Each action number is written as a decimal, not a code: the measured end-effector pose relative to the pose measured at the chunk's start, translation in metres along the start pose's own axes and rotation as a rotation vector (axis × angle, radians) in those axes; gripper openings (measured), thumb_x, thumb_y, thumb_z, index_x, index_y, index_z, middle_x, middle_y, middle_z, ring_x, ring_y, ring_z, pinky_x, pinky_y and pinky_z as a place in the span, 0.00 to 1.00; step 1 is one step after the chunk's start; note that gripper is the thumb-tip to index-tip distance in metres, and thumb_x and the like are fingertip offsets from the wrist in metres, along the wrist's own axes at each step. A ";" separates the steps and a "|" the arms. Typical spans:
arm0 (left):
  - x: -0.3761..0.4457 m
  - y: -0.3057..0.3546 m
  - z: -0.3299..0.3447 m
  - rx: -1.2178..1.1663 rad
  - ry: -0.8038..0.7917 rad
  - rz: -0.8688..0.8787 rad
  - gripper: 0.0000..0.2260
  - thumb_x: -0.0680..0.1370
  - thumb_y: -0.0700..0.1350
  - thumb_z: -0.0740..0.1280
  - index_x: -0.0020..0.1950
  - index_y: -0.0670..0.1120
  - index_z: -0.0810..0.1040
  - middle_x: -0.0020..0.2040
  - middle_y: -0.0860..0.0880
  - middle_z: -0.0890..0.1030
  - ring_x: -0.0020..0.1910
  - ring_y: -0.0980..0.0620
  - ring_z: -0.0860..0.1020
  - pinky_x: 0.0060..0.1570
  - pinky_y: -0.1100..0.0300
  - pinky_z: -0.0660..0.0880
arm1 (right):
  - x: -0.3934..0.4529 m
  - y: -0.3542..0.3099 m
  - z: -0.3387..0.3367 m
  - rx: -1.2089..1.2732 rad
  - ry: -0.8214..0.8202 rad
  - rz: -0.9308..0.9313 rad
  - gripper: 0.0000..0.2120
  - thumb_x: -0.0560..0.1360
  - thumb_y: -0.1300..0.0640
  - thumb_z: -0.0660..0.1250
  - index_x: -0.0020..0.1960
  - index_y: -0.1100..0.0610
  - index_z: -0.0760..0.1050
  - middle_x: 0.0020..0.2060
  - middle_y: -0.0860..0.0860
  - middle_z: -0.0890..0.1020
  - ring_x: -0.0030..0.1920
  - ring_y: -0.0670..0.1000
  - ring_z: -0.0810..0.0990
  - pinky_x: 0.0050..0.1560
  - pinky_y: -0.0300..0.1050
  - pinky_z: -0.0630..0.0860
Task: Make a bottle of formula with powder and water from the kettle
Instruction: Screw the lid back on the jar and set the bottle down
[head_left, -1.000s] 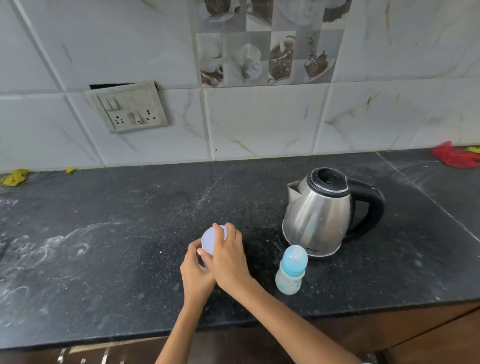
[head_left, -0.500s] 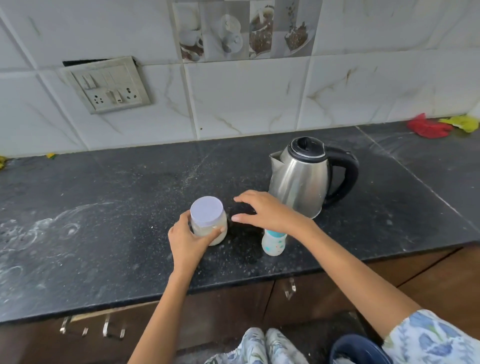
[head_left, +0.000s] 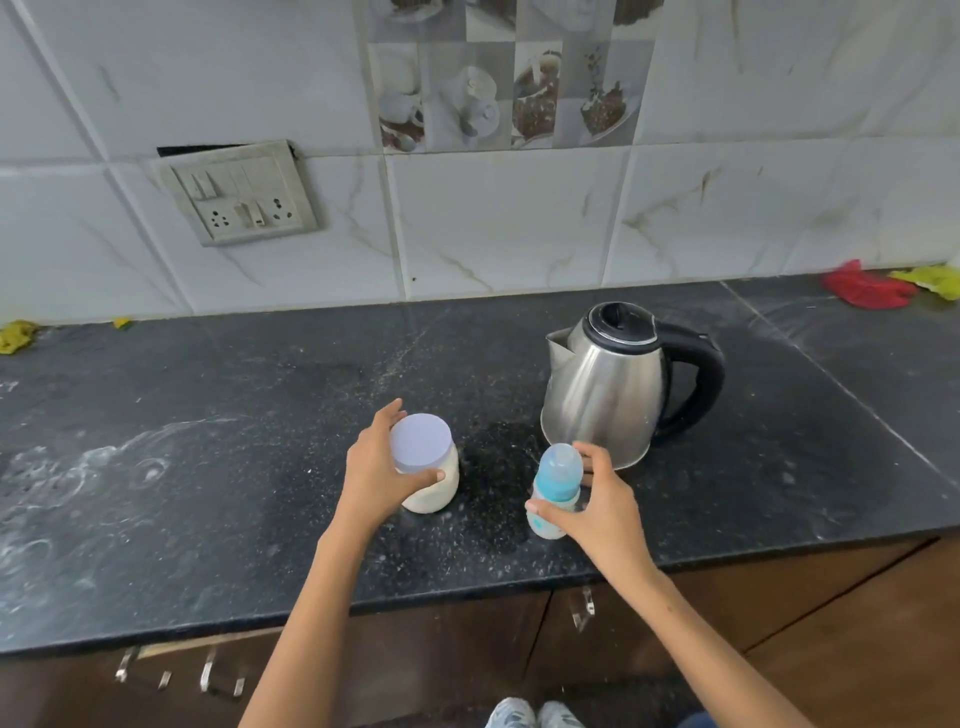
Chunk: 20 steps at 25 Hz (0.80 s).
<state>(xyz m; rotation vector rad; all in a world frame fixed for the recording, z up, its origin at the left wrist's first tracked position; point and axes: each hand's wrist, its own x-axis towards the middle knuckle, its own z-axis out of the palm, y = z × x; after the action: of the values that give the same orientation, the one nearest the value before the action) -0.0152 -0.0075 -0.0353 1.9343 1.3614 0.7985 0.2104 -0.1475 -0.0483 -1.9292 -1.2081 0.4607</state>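
A clear powder jar (head_left: 434, 486) with a pale lilac lid stands upright on the black counter (head_left: 208, 467). My left hand (head_left: 376, 470) wraps its left side, thumb across the front. To its right stands a small baby bottle (head_left: 555, 491) with a blue collar and a clear cap. My right hand (head_left: 597, 506) closes around the bottle from the right, thumb on its front. A steel kettle (head_left: 605, 392) with a black lid and handle sits just behind the bottle, lid shut.
A switch and socket plate (head_left: 241, 195) hangs on the tiled wall at the back left. Red and yellow cloths (head_left: 867, 288) lie at the far right, a yellow scrap (head_left: 15, 335) at the far left. Drawers with metal handles (head_left: 166, 675) run under the counter edge.
My right hand left the jar lid, crossed to the right and closed around the baby bottle. My left hand stayed on the jar.
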 end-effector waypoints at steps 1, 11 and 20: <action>0.002 0.000 0.000 0.036 -0.009 0.002 0.45 0.63 0.50 0.80 0.74 0.49 0.60 0.69 0.49 0.71 0.68 0.45 0.68 0.66 0.45 0.66 | 0.000 0.001 0.006 -0.025 0.053 0.001 0.37 0.59 0.43 0.81 0.62 0.52 0.70 0.53 0.47 0.80 0.53 0.48 0.79 0.51 0.46 0.80; 0.018 0.021 -0.007 0.197 0.270 0.109 0.37 0.62 0.53 0.80 0.66 0.42 0.73 0.60 0.44 0.79 0.59 0.41 0.75 0.60 0.46 0.70 | 0.065 -0.026 0.040 0.103 0.025 -0.050 0.33 0.62 0.52 0.82 0.61 0.54 0.70 0.56 0.51 0.80 0.56 0.50 0.78 0.56 0.49 0.78; 0.021 0.009 0.003 0.236 0.310 0.063 0.34 0.60 0.55 0.80 0.62 0.42 0.77 0.57 0.44 0.81 0.55 0.41 0.78 0.58 0.49 0.70 | 0.096 -0.018 0.056 0.094 -0.188 -0.040 0.33 0.66 0.57 0.79 0.64 0.53 0.64 0.64 0.51 0.76 0.63 0.49 0.74 0.64 0.47 0.74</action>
<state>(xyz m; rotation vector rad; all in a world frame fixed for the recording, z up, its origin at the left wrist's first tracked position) -0.0021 0.0094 -0.0280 2.1068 1.6466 1.0424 0.2090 -0.0355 -0.0584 -1.8096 -1.3180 0.6783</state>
